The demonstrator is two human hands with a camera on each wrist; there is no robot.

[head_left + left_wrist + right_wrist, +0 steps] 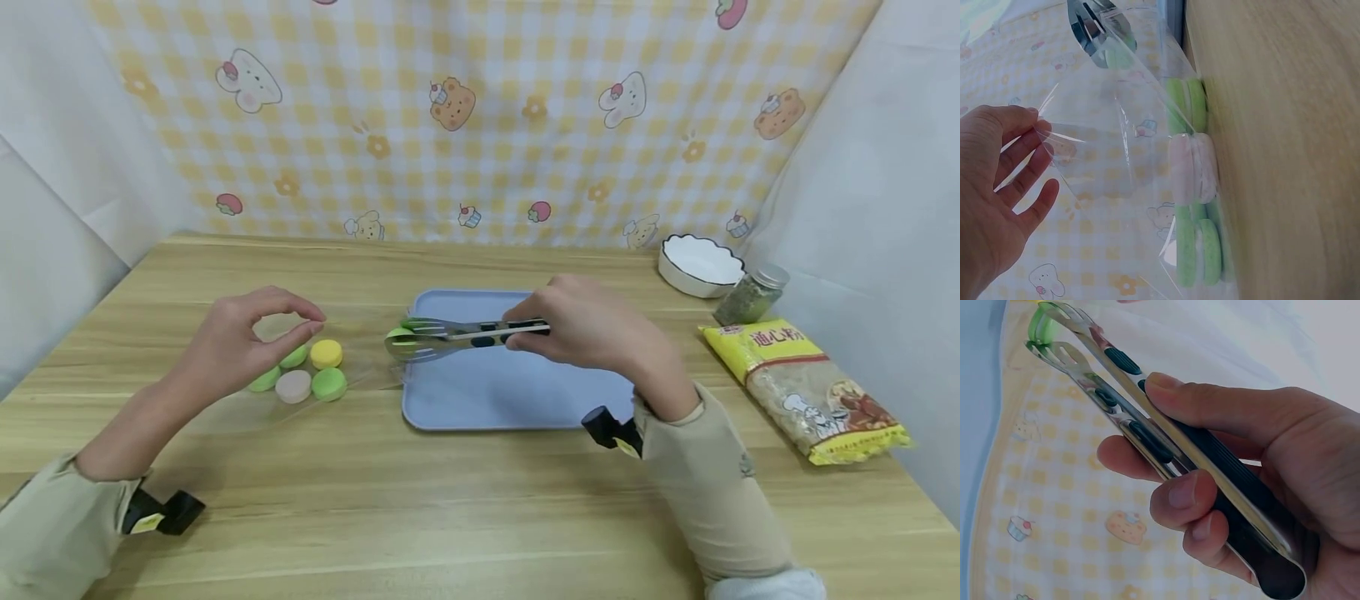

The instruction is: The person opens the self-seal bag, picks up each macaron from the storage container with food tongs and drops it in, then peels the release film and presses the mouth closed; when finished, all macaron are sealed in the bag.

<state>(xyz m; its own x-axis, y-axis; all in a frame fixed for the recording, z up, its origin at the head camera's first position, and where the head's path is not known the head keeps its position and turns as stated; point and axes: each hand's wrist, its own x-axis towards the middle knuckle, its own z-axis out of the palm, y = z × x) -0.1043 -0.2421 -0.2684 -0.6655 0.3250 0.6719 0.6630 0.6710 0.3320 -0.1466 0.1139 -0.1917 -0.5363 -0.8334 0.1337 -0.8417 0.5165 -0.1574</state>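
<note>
My left hand pinches the edge of a clear plastic bag between thumb and index finger, lifting that side. Inside the bag lie several macarons: green ones, a pink macaron and a yellow macaron. In my right hand is a pair of metal tongs with dark grips, fingers wrapped round both arms. A green macaron sits between the tong heads, which are at the bag's mouth, over the left edge of the blue tray.
To the right of the tray lies a yellow-ended bag of pasta. Behind it are a glass jar of dried herbs and a white scalloped dish. A checked cloth hangs at the back of the wooden table.
</note>
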